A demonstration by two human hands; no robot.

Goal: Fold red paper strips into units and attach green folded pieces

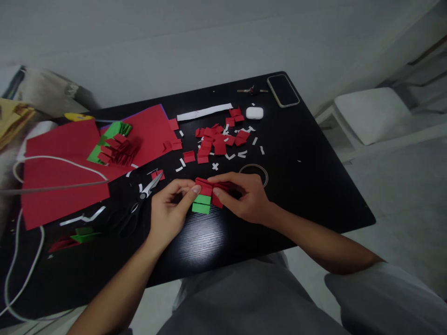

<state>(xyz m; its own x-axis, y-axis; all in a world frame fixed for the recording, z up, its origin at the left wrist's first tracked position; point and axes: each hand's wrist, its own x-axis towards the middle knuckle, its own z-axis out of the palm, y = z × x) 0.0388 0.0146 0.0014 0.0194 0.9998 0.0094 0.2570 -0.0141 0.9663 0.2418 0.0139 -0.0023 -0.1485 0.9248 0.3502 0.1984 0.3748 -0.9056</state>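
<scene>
Between my two hands is a folded paper piece (201, 199), red at the top and green at the lower end. My left hand (171, 207) pinches its left side between thumb and fingers. From the right, my right hand (244, 197) pinches the red folded part, and more red paper shows under its fingers. Just left of my left hand lie open-bladed scissors (143, 195) with dark handles. Beyond my hands, small folded red paper pieces (211, 139) lie in a loose heap among white paper scraps.
Large red sheets (66, 172) cover the table's left side, with a red-and-green folded stack (118, 144) and a yellow cutter (78, 117) on them. White cables (42, 237) cross the left edge. A phone (282, 90), keys (252, 90), white case (254, 113) and bracelet-like ring (263, 170) lie right.
</scene>
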